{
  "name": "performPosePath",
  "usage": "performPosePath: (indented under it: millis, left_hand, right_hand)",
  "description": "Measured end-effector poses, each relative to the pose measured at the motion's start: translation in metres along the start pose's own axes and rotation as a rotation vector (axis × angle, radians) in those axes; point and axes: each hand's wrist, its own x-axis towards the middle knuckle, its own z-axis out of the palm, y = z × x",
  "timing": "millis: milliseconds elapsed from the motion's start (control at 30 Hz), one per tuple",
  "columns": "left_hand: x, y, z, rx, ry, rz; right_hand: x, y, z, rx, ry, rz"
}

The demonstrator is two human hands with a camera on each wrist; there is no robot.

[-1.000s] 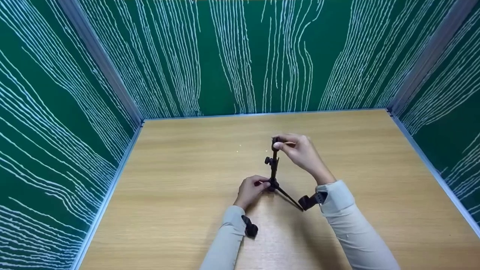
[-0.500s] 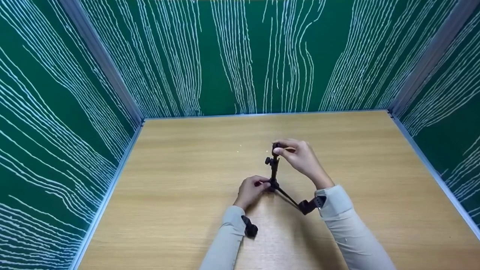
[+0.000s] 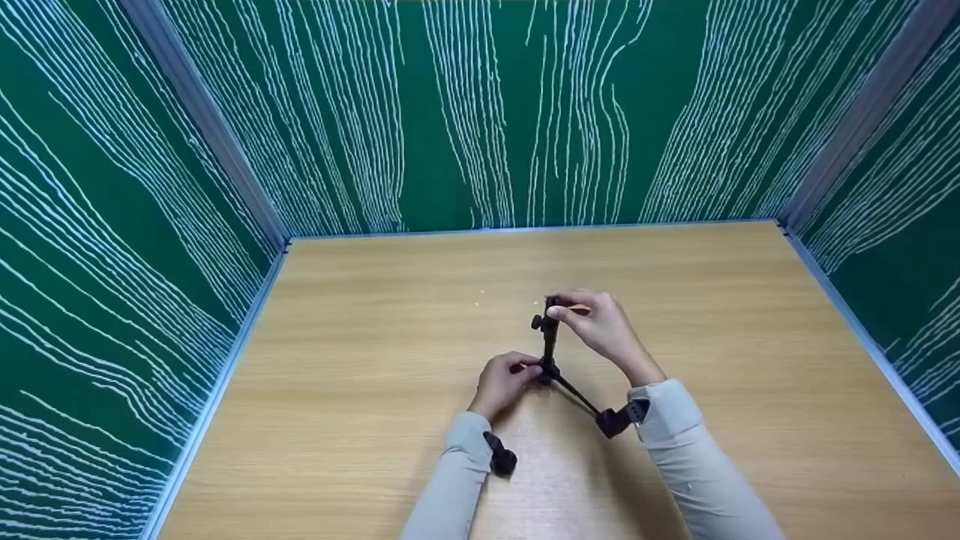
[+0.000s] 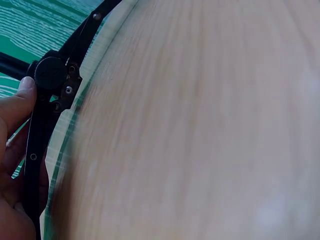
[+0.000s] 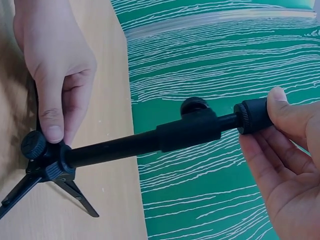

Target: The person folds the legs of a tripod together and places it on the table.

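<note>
A black tabletop tripod stand stands upright on the wooden table. My left hand holds it low down, at the leg hub; in the left wrist view the thumb touches the hub beside a round knob. Higher up, my right hand pinches the dark cap at the pole's top between thumb and fingers. A short thin tube shows between that cap and a thicker collar with a side knob. Splayed legs spread from the hub.
The wooden table is bounded by green panels with white wavy lines at the back and sides. A few tiny pale specks lie behind the stand. Each wrist wears a black camera.
My right hand has moved down with the top cap, which now sits closer to the side knob, so the pole is shorter. My left hand has stayed at the hub.
</note>
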Motion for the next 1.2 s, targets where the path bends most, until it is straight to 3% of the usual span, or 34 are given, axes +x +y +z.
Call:
performPosePath:
  millis: [800,1000,1200]
  left_hand:
    - [-0.001,-0.002,0.0,0.002,-0.01,0.001]
    - [-0.002,-0.001,0.0,0.0,0.0,0.021]
    - [-0.001,0.0,0.001,0.049,0.015,0.09]
  right_hand:
    - [-0.006,0.012,0.006,-0.024,0.011,-0.001]
    - [-0.007,0.012,0.008,-0.003,0.017,0.003]
    - [-0.006,0.012,0.009,0.007,0.026,0.023]
